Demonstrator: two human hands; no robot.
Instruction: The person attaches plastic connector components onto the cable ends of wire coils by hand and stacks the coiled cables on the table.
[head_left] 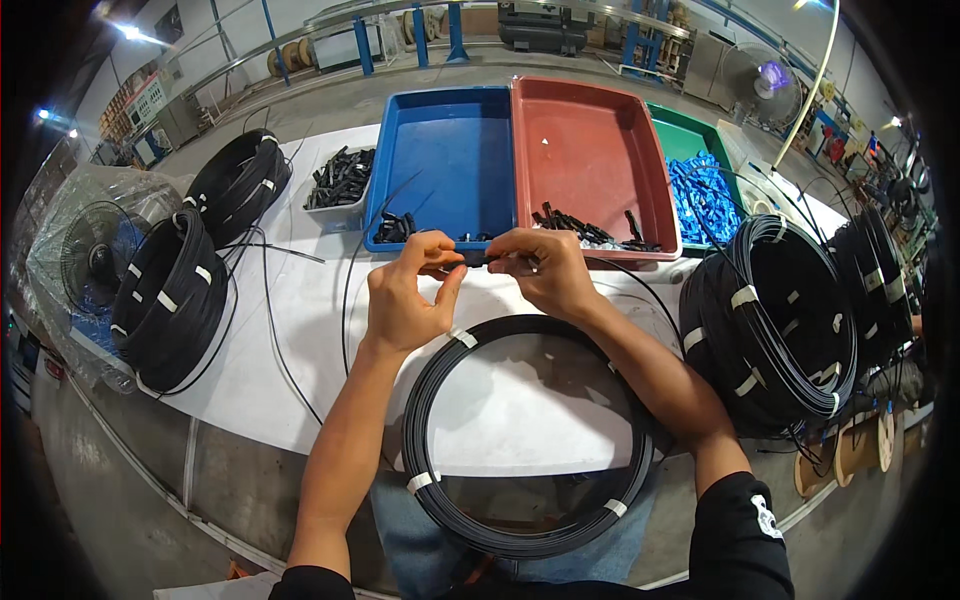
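Small black part [474,259], one: at the blue tray's [450,160] near edge, pinched between left hand [412,300] and right hand [548,272]. Presumably light, rigid, smooth; best held by its ends. Cable coil [420,400]: personward of tray.

Just left of the red tray [594,150], a blue tray [448,150]. Farther left of the red tray, a pale tub [333,219] of black pieces [345,178], dark cable coils [185,320] and a fan [98,255]. Right of the red tray, a green tray [690,128] with blue pieces [705,195], then more banded coils [722,320]. Beyond the red tray, a dark machine [543,28] and blue posts [455,35].
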